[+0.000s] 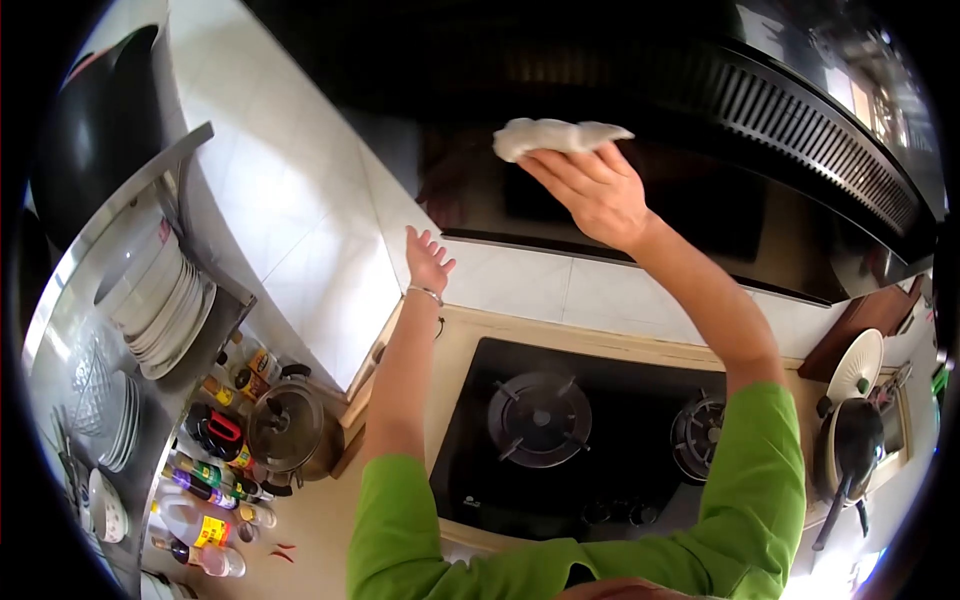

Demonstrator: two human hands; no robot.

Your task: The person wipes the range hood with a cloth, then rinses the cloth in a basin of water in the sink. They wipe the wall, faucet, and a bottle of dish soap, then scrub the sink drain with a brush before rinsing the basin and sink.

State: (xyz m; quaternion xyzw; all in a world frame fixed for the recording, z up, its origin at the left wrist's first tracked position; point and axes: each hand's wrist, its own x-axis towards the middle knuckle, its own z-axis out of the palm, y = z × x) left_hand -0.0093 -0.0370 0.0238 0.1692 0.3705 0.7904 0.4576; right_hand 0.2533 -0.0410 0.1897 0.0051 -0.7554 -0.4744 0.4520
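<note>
- One white cloth [560,138] is up at the dark range hood [700,205], above the stove; whether it presses on the surface, I cannot tell.
- The right hand [608,200] holds it, fingers long and close together, the cloth bunched at their tips.
- For a good wipe, the cloth would likely serve better folded flat under the whole palm, with even pressure and overlapping strokes.
- The left hand [428,262] is empty, fingers spread, raised near the hood's lower corner and well apart from the right; it could steady the body during a long reach.
- The slotted vent [800,130] probably calls for strokes along its slots, lest the cloth snag.
- Below lies the black cooktop [620,390], its left burner [540,420] bare; drips could land there, so a well-wrung cloth seems wise.
- Farther out, a lidded pot [290,430] stands left, a dark pan [858,440] right.
</note>
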